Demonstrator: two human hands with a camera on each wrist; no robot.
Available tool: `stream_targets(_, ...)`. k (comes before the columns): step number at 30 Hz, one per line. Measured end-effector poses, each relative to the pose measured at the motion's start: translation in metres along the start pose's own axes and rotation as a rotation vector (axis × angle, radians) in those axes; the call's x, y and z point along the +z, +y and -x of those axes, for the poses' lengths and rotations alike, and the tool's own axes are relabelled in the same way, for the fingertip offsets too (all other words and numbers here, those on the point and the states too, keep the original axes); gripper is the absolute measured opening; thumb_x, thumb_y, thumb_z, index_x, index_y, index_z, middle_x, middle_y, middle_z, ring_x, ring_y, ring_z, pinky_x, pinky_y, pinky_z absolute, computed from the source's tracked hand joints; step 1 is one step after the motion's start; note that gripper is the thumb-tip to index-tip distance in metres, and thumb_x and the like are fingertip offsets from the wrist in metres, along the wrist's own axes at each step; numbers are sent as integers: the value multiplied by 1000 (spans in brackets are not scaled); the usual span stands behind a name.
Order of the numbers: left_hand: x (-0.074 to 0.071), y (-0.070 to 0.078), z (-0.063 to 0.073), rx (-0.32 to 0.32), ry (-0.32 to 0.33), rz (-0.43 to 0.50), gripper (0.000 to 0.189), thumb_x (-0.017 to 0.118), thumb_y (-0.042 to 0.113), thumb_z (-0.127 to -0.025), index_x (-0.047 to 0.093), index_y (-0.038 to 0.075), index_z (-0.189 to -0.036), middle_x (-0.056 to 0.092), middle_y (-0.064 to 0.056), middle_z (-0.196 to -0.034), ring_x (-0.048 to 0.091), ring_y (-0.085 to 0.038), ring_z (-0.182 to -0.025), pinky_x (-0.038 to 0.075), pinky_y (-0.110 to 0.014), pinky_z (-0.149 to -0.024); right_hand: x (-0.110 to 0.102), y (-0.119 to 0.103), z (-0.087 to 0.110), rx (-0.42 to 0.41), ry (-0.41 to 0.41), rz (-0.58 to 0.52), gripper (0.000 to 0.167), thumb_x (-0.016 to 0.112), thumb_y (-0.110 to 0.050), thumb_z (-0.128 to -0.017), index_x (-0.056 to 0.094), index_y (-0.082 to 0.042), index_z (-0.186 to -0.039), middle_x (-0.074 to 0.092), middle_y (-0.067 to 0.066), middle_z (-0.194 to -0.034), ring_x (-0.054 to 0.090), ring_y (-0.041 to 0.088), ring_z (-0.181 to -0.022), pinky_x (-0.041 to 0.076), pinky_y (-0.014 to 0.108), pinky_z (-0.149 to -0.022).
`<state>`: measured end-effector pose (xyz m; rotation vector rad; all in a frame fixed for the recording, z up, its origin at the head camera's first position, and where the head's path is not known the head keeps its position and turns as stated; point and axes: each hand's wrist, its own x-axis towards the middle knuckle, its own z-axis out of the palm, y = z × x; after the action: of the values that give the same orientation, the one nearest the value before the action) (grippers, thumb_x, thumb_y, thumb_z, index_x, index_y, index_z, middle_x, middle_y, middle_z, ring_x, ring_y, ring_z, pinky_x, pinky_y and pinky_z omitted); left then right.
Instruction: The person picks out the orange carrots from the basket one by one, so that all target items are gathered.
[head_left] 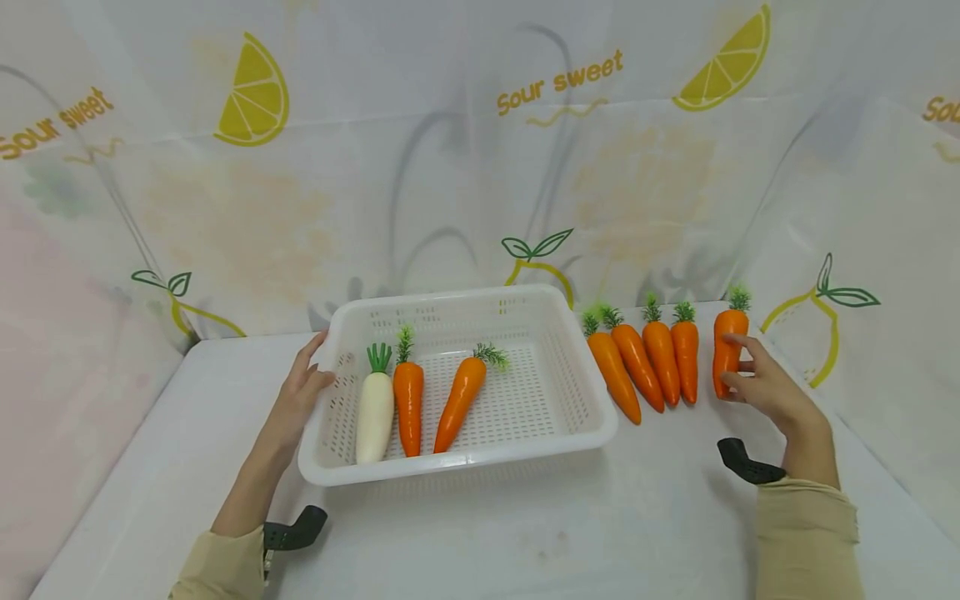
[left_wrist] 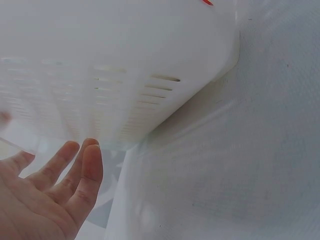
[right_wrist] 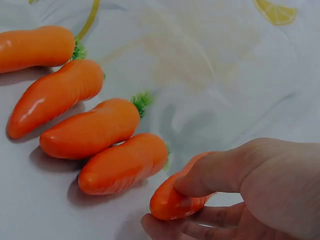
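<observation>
At the right end of a row of carrots, my right hand grips an orange carrot with a green tuft, thumb on one side and fingers on the other. Several more carrots lie side by side to its left. My left hand is at the left side of a white perforated plastic basket. Its fingers are extended at the basket's outer wall. Inside the basket lie a white radish with a green top, an upright-lying carrot and a slanted carrot.
A white cloth covers the table. Behind it hangs a pale curtain printed with lemons and lettering. Black wrist mounts sit on both forearms. The loose carrots lie right beside the basket's right wall.
</observation>
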<state>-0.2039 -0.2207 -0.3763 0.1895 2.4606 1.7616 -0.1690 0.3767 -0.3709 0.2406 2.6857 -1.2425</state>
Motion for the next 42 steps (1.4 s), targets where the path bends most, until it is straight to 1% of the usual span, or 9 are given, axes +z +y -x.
stream_targets(5, 0, 0, 1, -1, 3, -5, 59, 30, 28, -98, 4, 33, -152, 33, -22, -147, 56, -20, -104, 53, -30, -73, 4, 7, -4, 23, -28, 13, 73, 45, -15, -96, -4, -1, -149, 21, 43, -134, 50, 43, -109, 47, 49, -90)
stream_targets(10, 0, 1, 1, -6, 5, -14, 60, 30, 28, -98, 3, 33, -152, 32, -22, -148, 56, -22, -106, 53, -30, -74, 7, 6, -7, 53, -35, 14, 77, 45, -15, -96, -8, -1, -149, 19, 44, -136, 43, 48, -114, 45, 52, -93)
stream_targets(19, 0, 0, 0, 3, 5, -14, 60, 30, 27, -99, 3, 32, -152, 33, -22, -148, 56, -18, -105, 53, -29, -74, 14, 0, -9, 79, -20, 17, 77, 46, -18, -96, -7, 6, -147, 21, 44, -134, 50, 45, -109, 55, 36, -79)
stream_targets(26, 1, 0, 0, 6, 15, -15, 60, 31, 27, -99, 4, 31, -152, 33, -21, -147, 55, -19, -107, 52, -28, -75, 14, -2, -10, 102, -30, 38, 78, 42, -24, -98, -11, 9, -145, 22, 45, -135, 57, 38, -102, 55, 37, -79)
stream_targets(31, 2, 0, 0, 3, 19, -24, 60, 31, 26, -98, 5, 30, -152, 34, -22, -147, 54, -28, -111, 51, -27, -75, 13, -4, -9, 129, -41, 30, 78, 39, -28, -99, -12, 11, -144, 23, 44, -135, 50, 45, -110, 55, 36, -79)
stream_targets(34, 2, 0, 0, -2, 15, -27, 60, 31, 26, -98, 4, 29, -152, 34, -23, -147, 54, -28, -110, 51, -28, -74, 12, -4, -8, 148, -46, 19, 79, 39, -28, -99, -12, 11, -143, 24, 44, -135, 48, 46, -113, 54, 35, -80)
stream_targets(38, 1, 0, -1, 0, 12, -24, 60, 31, 27, -99, 4, 29, -152, 34, -23, -147, 55, -26, -107, 52, -28, -74, 11, -6, -7, 148, 10, 22, 78, 37, -30, -98, -10, 12, -143, 28, 43, -133, 51, 43, -107, 52, 42, -84)
stream_targets(40, 1, 0, 0, 3, 13, -20, 60, 31, 27, -99, 4, 30, -152, 34, -23, -146, 56, -27, -108, 52, -29, -74, 11, -8, -6, 121, 83, 29, 75, 36, -31, -98, -5, 12, -144, 30, 41, -132, 49, 44, -108, 48, 48, -88)
stream_targets(42, 1, 0, 0, 4, 15, -19, 60, 31, 27, -99, 4, 30, -152, 34, -23, -146, 56, -27, -108, 52, -28, -74, 11, -12, -4, 64, 177, 47, 71, 36, -32, -98, 3, 11, -145, 32, 40, -132, 46, 46, -111, 42, 55, -90)
